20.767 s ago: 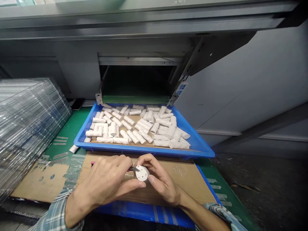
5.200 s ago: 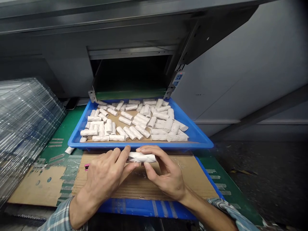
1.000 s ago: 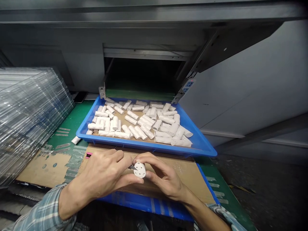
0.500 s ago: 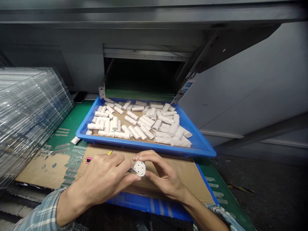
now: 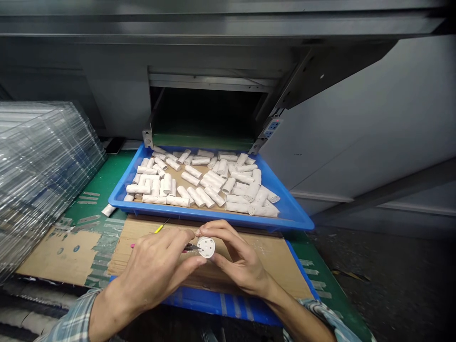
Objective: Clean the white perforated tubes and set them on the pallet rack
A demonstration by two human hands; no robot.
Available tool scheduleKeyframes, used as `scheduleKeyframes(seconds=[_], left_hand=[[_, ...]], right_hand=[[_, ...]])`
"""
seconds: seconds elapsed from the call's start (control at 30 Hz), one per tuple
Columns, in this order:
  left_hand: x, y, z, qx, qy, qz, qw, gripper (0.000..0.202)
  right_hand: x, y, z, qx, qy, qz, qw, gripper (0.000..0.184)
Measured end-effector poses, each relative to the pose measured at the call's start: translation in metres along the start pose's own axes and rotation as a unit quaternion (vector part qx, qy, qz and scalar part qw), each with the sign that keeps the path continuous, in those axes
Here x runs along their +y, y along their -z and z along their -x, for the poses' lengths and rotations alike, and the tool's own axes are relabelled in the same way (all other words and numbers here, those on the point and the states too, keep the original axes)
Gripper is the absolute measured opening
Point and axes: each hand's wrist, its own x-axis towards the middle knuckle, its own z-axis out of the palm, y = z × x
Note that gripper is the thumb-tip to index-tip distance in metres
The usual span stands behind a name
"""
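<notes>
My right hand [image 5: 240, 263] is closed around a white cylinder [image 5: 206, 247], thumb below and fingers above. Its round end, pierced with several small holes, faces me. Closed in my left hand [image 5: 156, 263] is a pair of pink-handled snips [image 5: 191, 247], mostly hidden by the fingers. Their dark pointed tip touches the left side of the cylinder's end face, and my left thumb lies along its lower edge. Just beyond my hands, a blue tray [image 5: 213, 219] holds many similar white cylinders [image 5: 204, 197], lying in loose piles on a brown base.
A yellow-handled pick [image 5: 159, 228] lies on the cardboard [image 5: 270, 256] under my hands. One loose cylinder [image 5: 109, 210] rests left of the tray. Stacked clear plastic trays [image 5: 46, 175] stand at left on the green table [image 5: 117, 173]. Behind is a machine opening with a green belt [image 5: 203, 141].
The snips' pointed tip now shows against the cylinder's end face, where before it was mostly hidden. My left hand has shifted slightly. The whole view has moved a little.
</notes>
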Motion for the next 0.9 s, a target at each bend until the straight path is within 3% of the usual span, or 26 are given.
scheduleKeyframes(seconds=[0.13, 0.3, 0.53, 0.77, 0.9], left_hand=[[0.001, -0.006, 0.005, 0.017, 0.022, 0.084, 0.996, 0.027], [0.004, -0.022, 0.009, 0.031, 0.079, 0.25, 0.964, 0.027], [0.002, -0.029, 0.009, 0.071, 0.069, 0.254, 0.962, 0.022], [-0.005, -0.021, 0.014, 0.05, 0.091, 0.219, 0.97, 0.027], [-0.008, -0.022, 0.017, 0.044, 0.071, 0.213, 0.974, 0.034]], right_hand=[[-0.001, -0.002, -0.002, 0.02, 0.003, 0.012, 1.0, 0.035], [0.0, -0.006, -0.004, 0.052, 0.012, 0.0, 0.999, 0.027], [-0.002, -0.006, -0.003, 0.035, 0.001, -0.026, 0.999, 0.031], [-0.005, -0.006, -0.006, 0.049, 0.041, -0.028, 0.998, 0.027], [-0.003, -0.006, -0.005, 0.055, 0.046, -0.015, 0.997, 0.025]])
